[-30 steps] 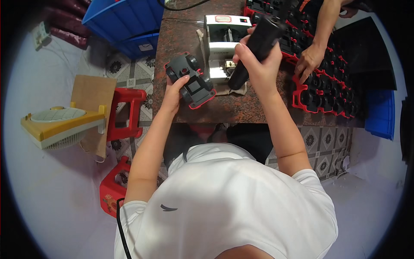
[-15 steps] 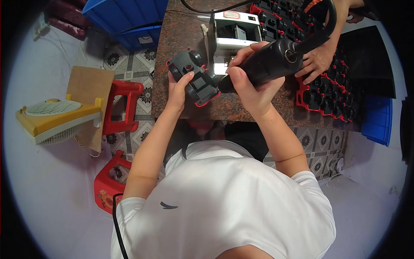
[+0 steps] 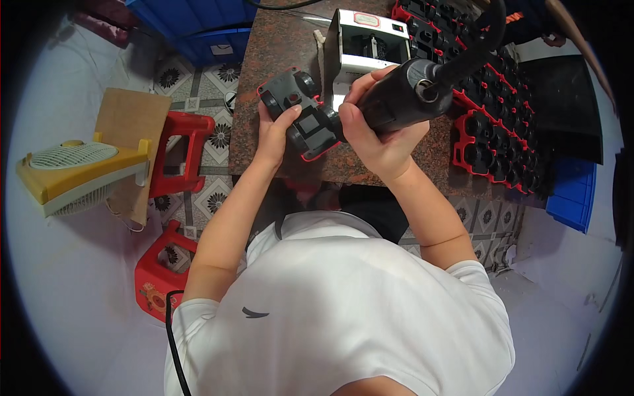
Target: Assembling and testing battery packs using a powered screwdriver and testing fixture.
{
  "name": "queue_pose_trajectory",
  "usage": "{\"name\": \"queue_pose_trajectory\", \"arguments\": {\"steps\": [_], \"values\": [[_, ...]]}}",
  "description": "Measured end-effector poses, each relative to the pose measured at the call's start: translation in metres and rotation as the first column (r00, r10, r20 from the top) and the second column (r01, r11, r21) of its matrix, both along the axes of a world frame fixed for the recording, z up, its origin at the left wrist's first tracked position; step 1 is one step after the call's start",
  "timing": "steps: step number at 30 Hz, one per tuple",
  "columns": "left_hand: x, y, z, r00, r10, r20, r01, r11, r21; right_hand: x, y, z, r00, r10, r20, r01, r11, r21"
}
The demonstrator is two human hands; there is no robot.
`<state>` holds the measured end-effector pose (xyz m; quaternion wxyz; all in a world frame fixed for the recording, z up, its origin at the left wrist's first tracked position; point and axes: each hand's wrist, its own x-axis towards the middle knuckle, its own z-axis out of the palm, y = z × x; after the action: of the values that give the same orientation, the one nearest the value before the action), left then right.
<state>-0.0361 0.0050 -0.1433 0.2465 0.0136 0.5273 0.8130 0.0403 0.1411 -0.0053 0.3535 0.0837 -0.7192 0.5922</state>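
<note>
In my left hand [image 3: 272, 137] is a black plastic housing with red edging [image 3: 308, 127], held tilted above the near part of the table, thumb on its top face. My right hand [image 3: 389, 146] is wrapped round a thick black electric screwdriver [image 3: 408, 98], whose cable leaves its rear end toward the upper right. The tool's front end points left at the housing's right side. My fingers and the tool hide its tip, so contact cannot be made out. Just beyond both hands stands a white box-shaped machine with an open top [image 3: 370, 64].
Rows of similar black and red housings [image 3: 492, 158] cover the right of the speckled stone table [image 3: 370, 173]. Blue crates [image 3: 191, 26] stand at the far left, another blue crate [image 3: 571, 195] at the right. Red stools [image 3: 181, 185] and a yellow-white fan [image 3: 79, 168] are left.
The co-worker's hand has left the housings on the right, withdrawing toward the upper right. My hands keep their grips; the screwdriver's rear has shifted slightly left and down. The whole view has shifted a little.
</note>
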Motion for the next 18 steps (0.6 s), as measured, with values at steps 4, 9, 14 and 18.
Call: {"name": "queue_pose_trajectory", "arguments": {"steps": [4, 9, 14, 18], "values": [[0.000, 0.000, 0.009, 1.000, -0.010, -0.012, 0.009, 0.999, -0.034, -0.002, 0.012, 0.006, 0.999, 0.037, 0.038, -0.035, 0.999, -0.037], [0.001, -0.002, 0.004, 1.000, -0.017, -0.005, 0.017, 0.999, -0.042, -0.004, 0.044, 0.021, 0.971, -0.125, -0.204, 0.083, 0.976, -0.202], [-0.002, -0.003, 0.003, 0.998, -0.043, -0.034, 0.042, 0.998, -0.039, -0.006, 0.056, -0.009, 0.961, -0.183, -0.206, 0.182, 0.983, -0.025], [-0.001, -0.002, 0.006, 0.999, -0.050, -0.020, 0.049, 0.998, -0.035, -0.003, 0.054, -0.018, 0.972, -0.167, -0.167, 0.154, 0.984, -0.086]]}}
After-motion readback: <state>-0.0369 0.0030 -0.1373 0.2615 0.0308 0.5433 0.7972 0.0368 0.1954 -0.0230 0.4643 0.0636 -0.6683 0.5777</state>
